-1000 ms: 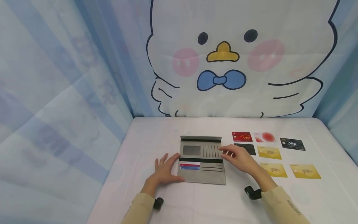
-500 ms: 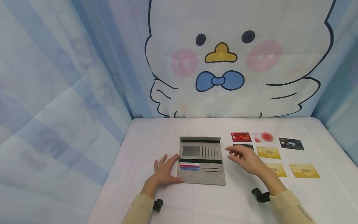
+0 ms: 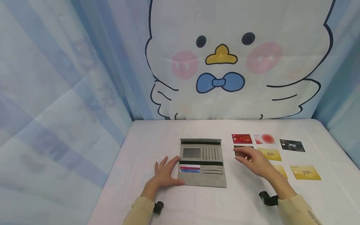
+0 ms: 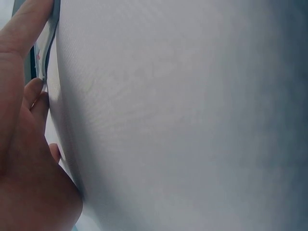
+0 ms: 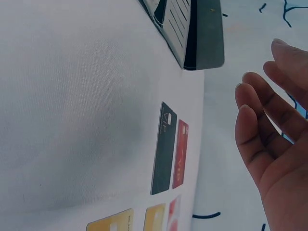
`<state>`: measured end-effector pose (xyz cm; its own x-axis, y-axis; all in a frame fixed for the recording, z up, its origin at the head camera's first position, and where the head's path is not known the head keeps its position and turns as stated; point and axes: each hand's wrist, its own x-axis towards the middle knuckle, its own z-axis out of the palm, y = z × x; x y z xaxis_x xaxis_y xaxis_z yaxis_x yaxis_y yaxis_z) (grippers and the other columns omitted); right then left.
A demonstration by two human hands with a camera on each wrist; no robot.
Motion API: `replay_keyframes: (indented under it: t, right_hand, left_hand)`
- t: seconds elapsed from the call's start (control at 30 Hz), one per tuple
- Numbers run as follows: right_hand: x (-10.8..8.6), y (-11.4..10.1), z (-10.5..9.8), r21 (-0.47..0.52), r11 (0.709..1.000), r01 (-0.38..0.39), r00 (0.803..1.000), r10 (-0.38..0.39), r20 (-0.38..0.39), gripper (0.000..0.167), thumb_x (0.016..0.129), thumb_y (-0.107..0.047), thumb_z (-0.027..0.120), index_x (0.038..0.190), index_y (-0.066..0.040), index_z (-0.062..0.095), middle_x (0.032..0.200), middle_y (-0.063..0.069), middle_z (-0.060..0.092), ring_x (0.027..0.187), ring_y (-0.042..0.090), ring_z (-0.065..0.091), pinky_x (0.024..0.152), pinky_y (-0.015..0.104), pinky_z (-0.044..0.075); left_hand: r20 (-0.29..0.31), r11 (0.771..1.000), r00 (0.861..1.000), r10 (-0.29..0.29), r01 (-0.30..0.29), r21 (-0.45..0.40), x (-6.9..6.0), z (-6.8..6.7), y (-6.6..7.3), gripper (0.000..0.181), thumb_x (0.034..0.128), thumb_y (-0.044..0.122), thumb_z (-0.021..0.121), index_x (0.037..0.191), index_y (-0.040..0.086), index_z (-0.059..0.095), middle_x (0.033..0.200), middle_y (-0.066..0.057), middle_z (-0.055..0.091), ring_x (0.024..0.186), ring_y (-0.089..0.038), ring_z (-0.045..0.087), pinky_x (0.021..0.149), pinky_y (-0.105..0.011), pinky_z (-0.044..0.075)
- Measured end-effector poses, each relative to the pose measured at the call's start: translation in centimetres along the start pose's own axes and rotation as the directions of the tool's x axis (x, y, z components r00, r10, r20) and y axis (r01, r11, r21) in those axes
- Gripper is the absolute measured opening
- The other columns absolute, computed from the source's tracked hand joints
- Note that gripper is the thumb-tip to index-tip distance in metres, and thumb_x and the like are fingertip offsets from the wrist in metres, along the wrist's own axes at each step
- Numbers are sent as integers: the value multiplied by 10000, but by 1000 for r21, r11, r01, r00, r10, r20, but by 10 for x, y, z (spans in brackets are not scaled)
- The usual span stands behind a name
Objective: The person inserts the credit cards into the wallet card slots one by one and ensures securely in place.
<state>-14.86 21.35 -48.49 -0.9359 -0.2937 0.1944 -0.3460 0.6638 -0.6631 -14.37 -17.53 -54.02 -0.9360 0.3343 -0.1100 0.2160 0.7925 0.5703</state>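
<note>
A grey wallet [image 3: 202, 180] lies unfolded on the table, showing slots, a clear window and a red, white and blue card [image 3: 190, 169] in a lower slot. My left hand [image 3: 164, 175] rests at its left edge, thumb and fingers spread. To the right of the wallet, my right hand [image 3: 255, 161] hovers by a dark card [image 3: 239, 147] that it partly covers in the head view. In the right wrist view that dark card [image 5: 163, 149] lies flat beside a red card [image 5: 180, 154], apart from the loosely bent, empty fingers.
Right of the wallet lie a red VIP card [image 3: 242, 138], a white card with a red circle [image 3: 264, 139], a black Vip card [image 3: 292, 145] and several gold cards [image 3: 305, 172]. A cartoon-printed curtain [image 3: 222, 103] hangs behind the table.
My right hand has moved from the wallet's right edge rightward, over toward the dark card. My left hand has stayed at the wallet's left edge.
</note>
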Motion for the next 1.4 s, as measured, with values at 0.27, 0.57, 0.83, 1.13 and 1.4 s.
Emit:
replay_keyframes:
  t: [0.27,0.57,0.83,1.13,1.4]
  right_hand:
    - [-5,3,-3,-35,998,-46,999,45,-8,349,915,-114,754,1245,-28,678,1005,18,664,868,186,559,721,217,519]
    - [-10,7,-8,-51,997,-65,998,65,-6,362,912,-106,755,1256,-28,673,1019,30,668,867,189,559,715,218,512]
    - [-14,14,-13,-79,992,-97,995,97,-6,375,910,-103,752,1262,-13,660,1000,38,651,872,206,559,719,215,510]
    - [-17,20,-17,-82,989,-126,992,127,5,392,907,-119,765,1273,-27,657,987,26,636,858,198,555,700,209,507]
    - [-22,26,-23,-94,981,-171,985,172,-1,404,906,-130,767,1281,-33,653,1041,57,651,891,214,563,716,205,499]
  left_hand:
    - [-4,1000,1000,-4,4,30,2,7,-9,1013,727,512,857,1561,195,379,1613,-35,347,1499,-383,107,1133,-666,-83]
    - [6,1000,1000,0,0,17,3,4,-4,1003,729,490,870,1550,162,397,1602,-56,363,1494,-404,125,1127,-693,-62]
    - [3,1000,1000,-1,1,24,3,4,-4,999,728,496,870,1547,173,399,1606,-41,359,1493,-407,127,1125,-698,-55]
    - [-3,1000,1000,-4,4,8,3,3,-6,999,724,498,873,1545,174,405,1605,-38,360,1494,-406,123,1125,-695,-62]
    - [1,1000,1000,9,-9,8,4,4,-8,1010,719,507,875,1547,173,403,1604,-31,363,1493,-405,130,1121,-699,-54]
